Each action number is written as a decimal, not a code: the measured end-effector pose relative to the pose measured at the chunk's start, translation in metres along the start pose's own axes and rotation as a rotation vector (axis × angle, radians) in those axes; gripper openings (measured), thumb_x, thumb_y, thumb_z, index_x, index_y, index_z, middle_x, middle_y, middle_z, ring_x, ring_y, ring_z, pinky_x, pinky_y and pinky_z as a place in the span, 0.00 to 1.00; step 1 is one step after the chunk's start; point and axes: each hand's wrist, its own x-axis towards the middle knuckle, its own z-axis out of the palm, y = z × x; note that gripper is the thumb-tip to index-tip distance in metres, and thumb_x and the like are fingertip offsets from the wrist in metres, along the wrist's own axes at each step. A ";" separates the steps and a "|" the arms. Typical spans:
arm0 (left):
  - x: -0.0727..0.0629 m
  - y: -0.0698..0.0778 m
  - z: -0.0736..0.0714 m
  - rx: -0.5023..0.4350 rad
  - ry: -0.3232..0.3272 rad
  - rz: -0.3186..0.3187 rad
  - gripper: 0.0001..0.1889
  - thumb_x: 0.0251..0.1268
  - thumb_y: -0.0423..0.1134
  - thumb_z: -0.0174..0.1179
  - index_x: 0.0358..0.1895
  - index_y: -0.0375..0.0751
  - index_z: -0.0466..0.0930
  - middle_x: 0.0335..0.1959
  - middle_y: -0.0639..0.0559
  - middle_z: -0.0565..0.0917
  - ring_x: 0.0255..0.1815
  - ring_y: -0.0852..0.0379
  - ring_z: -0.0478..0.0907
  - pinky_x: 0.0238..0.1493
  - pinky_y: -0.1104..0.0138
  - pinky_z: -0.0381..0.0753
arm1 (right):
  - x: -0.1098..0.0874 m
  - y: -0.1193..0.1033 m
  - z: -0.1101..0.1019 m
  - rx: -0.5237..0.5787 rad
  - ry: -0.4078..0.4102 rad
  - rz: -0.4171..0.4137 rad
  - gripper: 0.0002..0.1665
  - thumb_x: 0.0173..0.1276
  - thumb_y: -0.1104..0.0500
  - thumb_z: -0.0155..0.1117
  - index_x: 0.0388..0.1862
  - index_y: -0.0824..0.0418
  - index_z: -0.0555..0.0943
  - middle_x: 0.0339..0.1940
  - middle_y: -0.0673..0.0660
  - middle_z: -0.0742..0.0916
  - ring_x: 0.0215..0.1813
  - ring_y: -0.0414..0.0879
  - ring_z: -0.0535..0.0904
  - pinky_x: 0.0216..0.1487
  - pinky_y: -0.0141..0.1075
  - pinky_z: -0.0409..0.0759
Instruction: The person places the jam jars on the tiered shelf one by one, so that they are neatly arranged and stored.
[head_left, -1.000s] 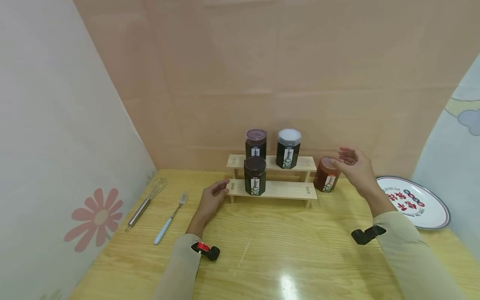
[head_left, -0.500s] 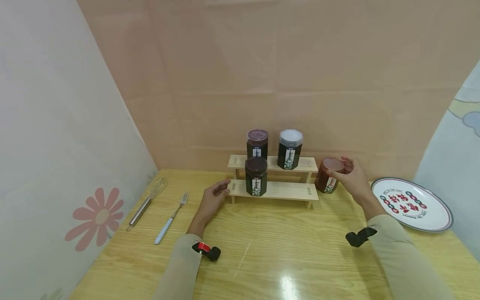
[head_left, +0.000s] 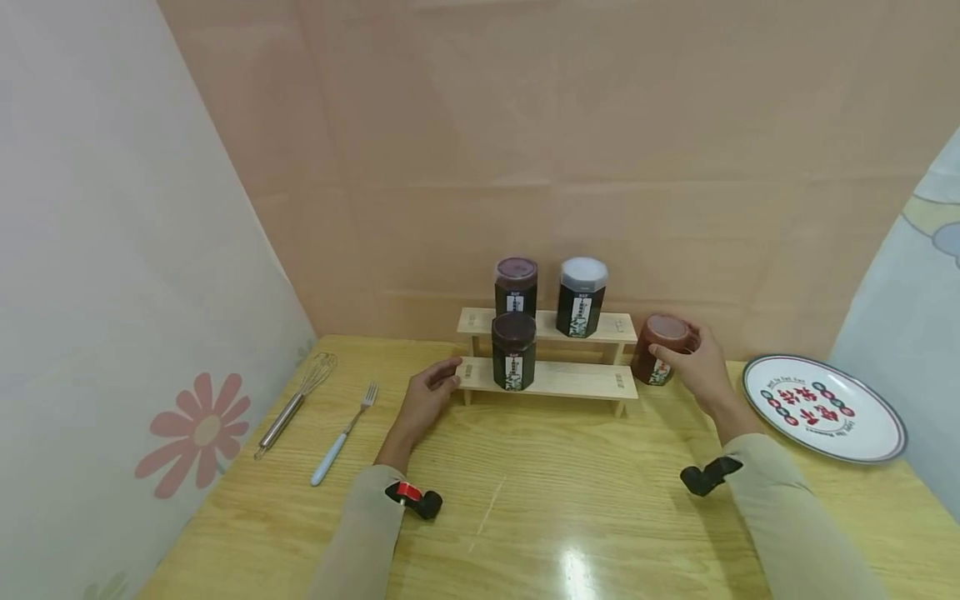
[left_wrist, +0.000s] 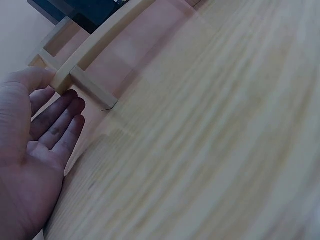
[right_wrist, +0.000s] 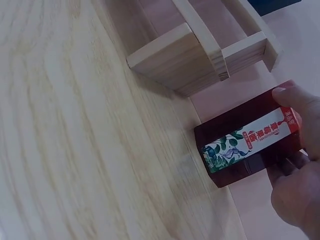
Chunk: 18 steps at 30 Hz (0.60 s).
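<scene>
My right hand [head_left: 701,367] grips the red-brown jar [head_left: 651,360] around its upper part, thumb in front and fingers behind. The jar stands upright on the table beside the right end of a two-step wooden rack [head_left: 573,379]; its white label faces forward in the right wrist view. My left hand [head_left: 427,400] touches the lower step's left end, with the thumb at the corner [left_wrist: 61,82] and the other fingers loosely extended beneath. A dark-lidded jar [head_left: 513,354] sits on the lower step. The upper step bears a purple-lidded jar [head_left: 516,283] and a white-lidded jar [head_left: 582,297].
A whisk [head_left: 296,406] and a fork with a pale blue handle [head_left: 343,437] lie at the left of the wooden table [head_left: 570,492]. An oval white plate [head_left: 862,417] with red lettering is at the right. Cloth-covered walls enclose the back and sides.
My right hand has moved in from above and to the right of the red-brown jar, and its fingers have closed around it. The left hand stays at the rack's end.
</scene>
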 end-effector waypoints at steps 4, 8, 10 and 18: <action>-0.001 -0.001 -0.001 -0.014 -0.002 -0.004 0.20 0.78 0.41 0.60 0.68 0.47 0.79 0.70 0.49 0.79 0.68 0.50 0.76 0.64 0.70 0.79 | -0.002 -0.003 0.001 -0.004 0.012 0.011 0.51 0.74 0.51 0.68 0.83 0.67 0.52 0.77 0.70 0.68 0.74 0.62 0.66 0.49 0.15 0.70; 0.000 -0.002 -0.002 -0.015 -0.011 -0.010 0.20 0.78 0.42 0.59 0.69 0.47 0.79 0.70 0.48 0.79 0.69 0.49 0.76 0.65 0.68 0.79 | -0.005 -0.006 0.000 -0.017 0.030 0.022 0.51 0.73 0.51 0.69 0.83 0.67 0.53 0.76 0.71 0.69 0.74 0.63 0.67 0.47 0.14 0.70; 0.001 -0.002 -0.002 -0.013 -0.012 -0.010 0.20 0.78 0.42 0.60 0.69 0.47 0.78 0.70 0.48 0.79 0.69 0.49 0.76 0.68 0.63 0.78 | -0.006 -0.007 0.000 -0.021 0.037 0.021 0.50 0.72 0.51 0.69 0.82 0.68 0.54 0.75 0.71 0.70 0.72 0.62 0.68 0.47 0.13 0.71; 0.001 -0.001 0.000 -0.006 0.005 -0.002 0.20 0.78 0.42 0.60 0.68 0.48 0.79 0.70 0.49 0.79 0.71 0.50 0.76 0.73 0.55 0.75 | -0.008 -0.009 -0.007 -0.030 0.046 0.021 0.51 0.71 0.52 0.71 0.81 0.69 0.54 0.73 0.69 0.71 0.67 0.53 0.70 0.46 0.13 0.73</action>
